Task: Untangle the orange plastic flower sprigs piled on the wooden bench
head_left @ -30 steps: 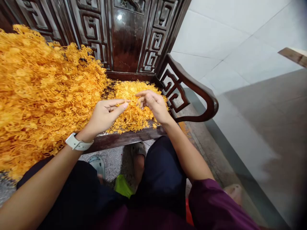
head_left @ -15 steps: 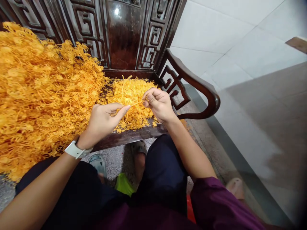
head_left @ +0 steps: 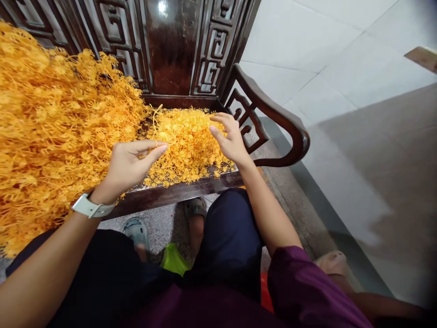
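A big heap of orange plastic sprigs [head_left: 51, 123] covers the left of a dark carved wooden bench [head_left: 177, 193]. A smaller, flatter pile of loose orange pieces [head_left: 186, 143] lies on the seat by the armrest. My left hand [head_left: 131, 161], with a white watch on its wrist, hovers at the small pile's left edge and pinches a thin orange sprig between thumb and fingers. My right hand [head_left: 228, 136] is over the pile's right side, fingers spread and empty.
The bench's curved armrest [head_left: 276, 127] stands just right of my right hand. Behind the piles rises the carved backrest [head_left: 177, 45]. Below are my dark-trousered knees, sandalled feet and a green object [head_left: 174, 262] on the speckled floor. A white tiled wall is at the right.
My right hand has let go of the sprig it was pulling and opened over the small pile. My left hand has shifted left, still pinching a sprig.
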A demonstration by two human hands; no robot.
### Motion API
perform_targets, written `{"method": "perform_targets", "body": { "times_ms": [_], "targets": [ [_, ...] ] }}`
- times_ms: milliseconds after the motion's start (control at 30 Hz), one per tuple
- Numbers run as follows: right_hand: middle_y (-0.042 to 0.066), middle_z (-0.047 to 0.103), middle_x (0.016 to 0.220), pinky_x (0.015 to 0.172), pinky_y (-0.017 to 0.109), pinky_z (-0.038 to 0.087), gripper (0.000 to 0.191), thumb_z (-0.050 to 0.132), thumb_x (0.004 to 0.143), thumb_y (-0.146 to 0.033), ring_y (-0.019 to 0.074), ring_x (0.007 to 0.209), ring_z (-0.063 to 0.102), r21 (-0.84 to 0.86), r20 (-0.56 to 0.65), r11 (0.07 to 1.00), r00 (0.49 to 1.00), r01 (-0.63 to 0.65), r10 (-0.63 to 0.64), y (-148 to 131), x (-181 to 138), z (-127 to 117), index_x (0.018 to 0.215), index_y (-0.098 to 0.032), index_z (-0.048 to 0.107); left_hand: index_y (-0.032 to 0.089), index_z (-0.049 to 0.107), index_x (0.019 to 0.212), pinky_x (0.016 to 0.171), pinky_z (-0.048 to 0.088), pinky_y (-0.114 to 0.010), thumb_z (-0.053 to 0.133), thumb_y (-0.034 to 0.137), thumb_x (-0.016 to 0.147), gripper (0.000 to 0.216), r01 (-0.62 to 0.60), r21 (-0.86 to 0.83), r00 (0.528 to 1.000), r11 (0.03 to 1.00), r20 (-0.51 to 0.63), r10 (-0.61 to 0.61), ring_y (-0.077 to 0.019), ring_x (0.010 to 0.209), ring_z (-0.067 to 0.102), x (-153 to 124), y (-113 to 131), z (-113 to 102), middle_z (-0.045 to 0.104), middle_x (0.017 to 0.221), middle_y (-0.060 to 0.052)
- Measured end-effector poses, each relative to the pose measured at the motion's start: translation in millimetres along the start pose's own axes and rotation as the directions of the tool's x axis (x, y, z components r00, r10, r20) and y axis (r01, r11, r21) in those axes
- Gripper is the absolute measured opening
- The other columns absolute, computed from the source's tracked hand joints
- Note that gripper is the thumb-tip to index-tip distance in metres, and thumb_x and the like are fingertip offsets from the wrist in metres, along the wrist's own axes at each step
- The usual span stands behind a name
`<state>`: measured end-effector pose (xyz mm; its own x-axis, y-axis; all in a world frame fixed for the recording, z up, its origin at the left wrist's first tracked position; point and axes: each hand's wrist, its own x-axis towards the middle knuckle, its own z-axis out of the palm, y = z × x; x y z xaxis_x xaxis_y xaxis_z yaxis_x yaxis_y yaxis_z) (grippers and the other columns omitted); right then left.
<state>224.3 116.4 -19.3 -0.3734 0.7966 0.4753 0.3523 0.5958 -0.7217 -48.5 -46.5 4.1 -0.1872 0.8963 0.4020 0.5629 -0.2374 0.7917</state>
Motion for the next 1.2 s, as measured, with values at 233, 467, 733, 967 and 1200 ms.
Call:
{"method": "perform_targets", "body": {
  "times_ms": [233, 467, 733, 967, 1200],
  "targets": [
    [0.001, 0.071, 0.097, 0.077, 0.032, 0.049, 0.044, 0.071, 0.096, -0.062, 0.0145, 0.084, 0.061, 0.292, 0.275, 0.956, 0.961, -0.044, -0.039, -45.3, -9.6, 24.9, 0.118, -0.024, 0.072, 0.024, 0.088, 0.106, 0.071, 0.06, -0.024, 0.076, 0.04, 0.097, 0.022, -0.158, -0.002, 0.975, 0.987, 0.159, 0.156, -0.0154, 0.075, 0.077, -3.1, -0.7, 5.6, 0.085, 0.099, -0.004],
    [-0.003, 0.054, 0.078, 0.064, 0.03, 0.037, 0.038, 0.084, 0.085, -0.054, 0.0117, 0.068, 0.045, 0.455, 0.223, 0.886, 0.975, -0.087, -0.019, -41.8, -5.7, 31.6, 0.092, -0.022, 0.066, 0.027, 0.082, 0.125, 0.055, 0.043, -0.025, 0.068, 0.042, 0.103, 0.03, -0.335, 0.166, 0.907, 0.928, 0.323, 0.27, -0.0089, 0.049, 0.057, -10.8, -2.6, 8.1, 0.084, 0.091, -0.001],
    [-0.001, 0.052, 0.08, 0.067, 0.028, 0.038, 0.022, 0.081, 0.074, -0.024, 0.0123, 0.074, 0.044, 0.683, 0.139, 0.676, 0.957, -0.278, 0.254, -49.5, -2.0, 39.3, 0.079, -0.022, 0.06, 0.022, 0.084, 0.108, 0.063, 0.045, -0.027, 0.057, 0.037, 0.108, 0.031, -0.385, 0.194, 0.87, 0.902, 0.401, 0.285, -0.0149, 0.064, 0.071, -12.9, 8.5, 18.3, 0.083, 0.09, -0.004],
    [0.0, 0.054, 0.081, 0.064, 0.026, 0.039, 0.015, 0.071, 0.075, -0.014, 0.0113, 0.073, 0.044, 0.74, 0.111, 0.568, 0.898, -0.36, 0.425, -56.4, 1.7, 41.3, 0.075, -0.021, 0.057, 0.02, 0.084, 0.105, 0.06, 0.043, -0.026, 0.059, 0.036, 0.107, 0.03, -0.268, 0.131, 0.924, 0.955, 0.317, 0.216, -0.0136, 0.059, 0.065, -10.4, 10.6, 23.9, 0.082, 0.087, -0.006],
    [0.002, 0.055, 0.084, 0.065, 0.028, 0.043, 0.02, 0.074, 0.076, -0.022, 0.0133, 0.074, 0.047, 0.679, 0.01, 0.633, 0.867, -0.372, 0.499, -48.8, 2.1, 58.7, 0.077, -0.022, 0.054, 0.024, 0.085, 0.11, 0.065, 0.047, -0.029, 0.06, 0.036, 0.106, 0.028, -0.225, 0.185, 0.961, 0.957, 0.207, 0.185, -0.0174, 0.067, 0.072, -12.1, 18.1, 35.1, 0.084, 0.093, -0.005]
  ]
}}
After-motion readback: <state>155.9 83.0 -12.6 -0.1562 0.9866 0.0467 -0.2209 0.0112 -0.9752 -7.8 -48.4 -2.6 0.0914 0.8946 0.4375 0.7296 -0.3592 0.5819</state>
